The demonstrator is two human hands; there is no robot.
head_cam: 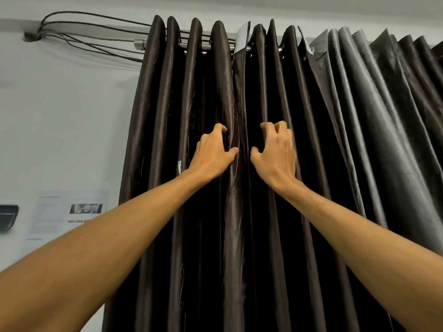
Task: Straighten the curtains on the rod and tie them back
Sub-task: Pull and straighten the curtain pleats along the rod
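Two dark brown curtains hang in folds from a metal rod. The left curtain meets the right curtain near the middle, where a pale edge shows at the top. My left hand grips the inner edge fold of the left curtain, fingers and thumb curled round it. My right hand reaches into the right curtain's inner folds with fingers curled on the fabric and the thumb held apart. Both arms stretch up and forward. No tie-back is in view.
Black cables run along the white wall from a hole at the upper left to the rod. A printed paper sheet is stuck on the wall at lower left, beside a dark device at the frame's edge.
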